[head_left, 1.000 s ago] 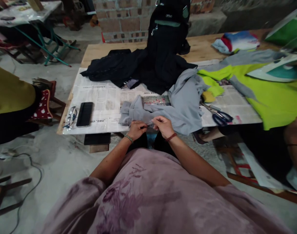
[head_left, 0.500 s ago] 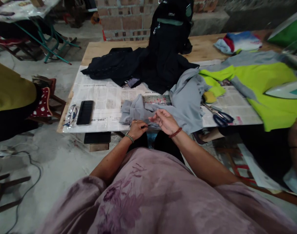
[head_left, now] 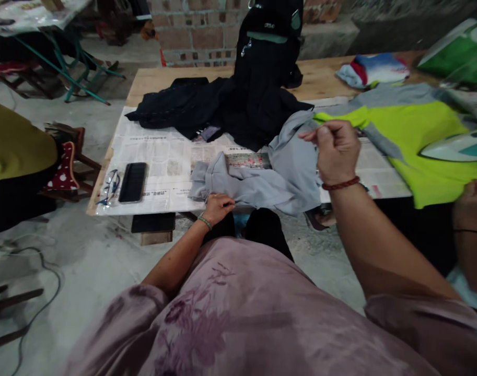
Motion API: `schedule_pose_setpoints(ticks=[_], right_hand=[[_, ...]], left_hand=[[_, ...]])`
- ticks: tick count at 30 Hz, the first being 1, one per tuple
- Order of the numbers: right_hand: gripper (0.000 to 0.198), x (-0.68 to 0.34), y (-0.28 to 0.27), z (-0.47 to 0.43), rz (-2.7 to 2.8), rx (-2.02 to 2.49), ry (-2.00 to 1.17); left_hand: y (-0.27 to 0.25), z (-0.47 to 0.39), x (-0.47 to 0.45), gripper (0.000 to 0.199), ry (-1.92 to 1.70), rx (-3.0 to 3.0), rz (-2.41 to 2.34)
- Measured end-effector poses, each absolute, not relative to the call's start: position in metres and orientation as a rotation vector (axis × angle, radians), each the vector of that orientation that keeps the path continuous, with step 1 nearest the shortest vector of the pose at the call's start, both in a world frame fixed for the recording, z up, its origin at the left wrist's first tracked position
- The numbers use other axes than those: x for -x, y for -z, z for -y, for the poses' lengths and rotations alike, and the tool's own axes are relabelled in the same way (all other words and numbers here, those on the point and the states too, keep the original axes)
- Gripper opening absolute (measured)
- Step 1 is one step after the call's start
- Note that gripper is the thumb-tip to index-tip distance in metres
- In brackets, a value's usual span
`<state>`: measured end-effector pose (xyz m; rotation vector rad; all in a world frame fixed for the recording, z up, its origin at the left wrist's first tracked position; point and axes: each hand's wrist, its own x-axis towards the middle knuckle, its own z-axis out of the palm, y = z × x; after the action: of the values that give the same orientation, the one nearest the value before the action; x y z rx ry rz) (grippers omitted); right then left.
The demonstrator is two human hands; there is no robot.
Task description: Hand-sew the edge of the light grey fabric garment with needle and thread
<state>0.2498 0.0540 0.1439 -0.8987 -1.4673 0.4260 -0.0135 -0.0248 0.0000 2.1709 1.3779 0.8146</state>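
Bearing small blurred lettering [head_left: 269, 25], a backpack [head_left: 266, 55] stands beyond the grey garment [head_left: 295, 156].

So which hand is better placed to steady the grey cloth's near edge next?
Probably the left hand: it is already at the near edge of the grey cloth. The right hand appears raised, farther to the right and away from that edge.
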Motion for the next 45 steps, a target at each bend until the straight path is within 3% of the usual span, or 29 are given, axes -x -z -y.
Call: schedule_pose_setpoints(ticks=[9,16,20,24,30,45], right_hand=[[0.01,-0.276,-0.197,-0.067,1.421,0.7,-0.35],[0.014,-0.274,-0.207,-0.07,1.456,0.715,-0.402],[0.013,-0.253,-0.173,-0.041,1.481,0.948,-0.582],[0.015,-0.22,-0.103,0.018,1.768,1.311,-0.862],[0.016,-0.187,-0.012,0.071,2.167,1.285,-1.124],[0.017,-0.163,0.013,0.06,1.952,1.436,-1.227]], left_hand=[[0.004,0.024,0.016,0.005,-0.839,-2.169,-1.356],[0.004,0.023,0.016,0.004,-0.846,-2.164,-1.354],[0.001,0.024,0.015,0.005,-0.869,-2.144,-1.355],[0.002,0.026,0.018,0.007,-0.824,-2.197,-1.347],[0.007,0.03,0.023,0.012,-0.766,-2.315,-1.397],[0.005,0.03,0.022,0.008,-0.8,-2.284,-1.377]])
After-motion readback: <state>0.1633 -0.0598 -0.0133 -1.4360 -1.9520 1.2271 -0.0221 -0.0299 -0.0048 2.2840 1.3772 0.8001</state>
